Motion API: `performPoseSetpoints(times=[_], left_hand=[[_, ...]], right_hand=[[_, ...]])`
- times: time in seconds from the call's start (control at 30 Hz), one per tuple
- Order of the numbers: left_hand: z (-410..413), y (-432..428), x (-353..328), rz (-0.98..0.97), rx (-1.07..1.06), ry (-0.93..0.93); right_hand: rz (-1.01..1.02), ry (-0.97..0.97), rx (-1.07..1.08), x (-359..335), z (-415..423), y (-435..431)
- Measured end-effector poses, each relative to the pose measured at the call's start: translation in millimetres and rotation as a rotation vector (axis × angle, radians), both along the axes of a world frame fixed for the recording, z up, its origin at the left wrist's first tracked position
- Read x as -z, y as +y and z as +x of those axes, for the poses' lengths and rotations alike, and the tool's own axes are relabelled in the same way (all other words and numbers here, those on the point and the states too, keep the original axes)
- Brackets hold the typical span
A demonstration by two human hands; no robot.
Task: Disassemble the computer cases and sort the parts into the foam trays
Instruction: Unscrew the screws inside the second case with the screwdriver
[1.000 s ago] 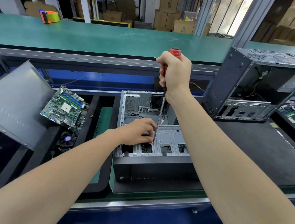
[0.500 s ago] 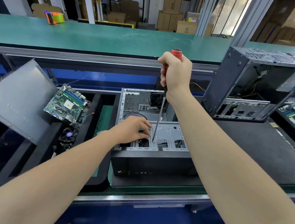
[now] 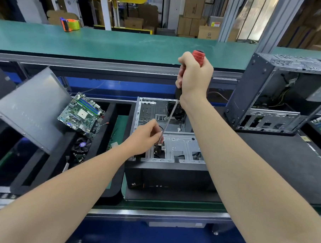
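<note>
The open computer case (image 3: pixel 183 148) lies on its side at the middle of the worktop (image 3: pixel 159 204), close to the near edge, with its bare metal interior facing up. The right hand (image 3: pixel 194 77) is fisted round the red handle of a screwdriver (image 3: pixel 198 57), held high; the shaft slants down into the case onto the drive bracket. The left hand (image 3: pixel 145 138) has its fingers curled about the lower shaft near the tip. Just left of the case, a black foam tray (image 3: pixel 108 131) carries a tilted motherboard (image 3: pixel 80 113) and a cooling fan (image 3: pixel 81 145). A grey side panel (image 3: pixel 32 108) leans at the left edge. A second case (image 3: pixel 265 91) sits tipped at the right.
</note>
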State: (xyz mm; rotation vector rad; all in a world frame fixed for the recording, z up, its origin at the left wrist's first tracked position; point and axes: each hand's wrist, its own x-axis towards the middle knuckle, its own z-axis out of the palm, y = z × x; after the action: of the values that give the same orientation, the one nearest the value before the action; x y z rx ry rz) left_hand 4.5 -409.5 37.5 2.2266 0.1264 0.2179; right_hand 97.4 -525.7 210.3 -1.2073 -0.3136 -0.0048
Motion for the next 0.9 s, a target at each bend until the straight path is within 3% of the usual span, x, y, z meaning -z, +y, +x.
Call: performPoseSetpoints(times=[0.1,0.33,0.47,0.7,0.9], left_hand=[[-15,6,-7,-0.176,-0.107,0.002],[-64,54,-3,-0.056,-0.422,-0.035],[-88,90,22,-0.04,-0.49,0.055],[-107,132,88,0.191,-0.325,0.381],[-99,147,120,0.293,-0.092,0.49]], right_hand=[[0.039,0.02,0.036,-2,-7,9],[0.081,0.031,-0.065,11,-39,55],[0.028,0.018,-0.124,34,-62,96],[-0.162,0.028,-0.169,95,-87,153],[-0.274,0.071,-0.12,129,-87,171]])
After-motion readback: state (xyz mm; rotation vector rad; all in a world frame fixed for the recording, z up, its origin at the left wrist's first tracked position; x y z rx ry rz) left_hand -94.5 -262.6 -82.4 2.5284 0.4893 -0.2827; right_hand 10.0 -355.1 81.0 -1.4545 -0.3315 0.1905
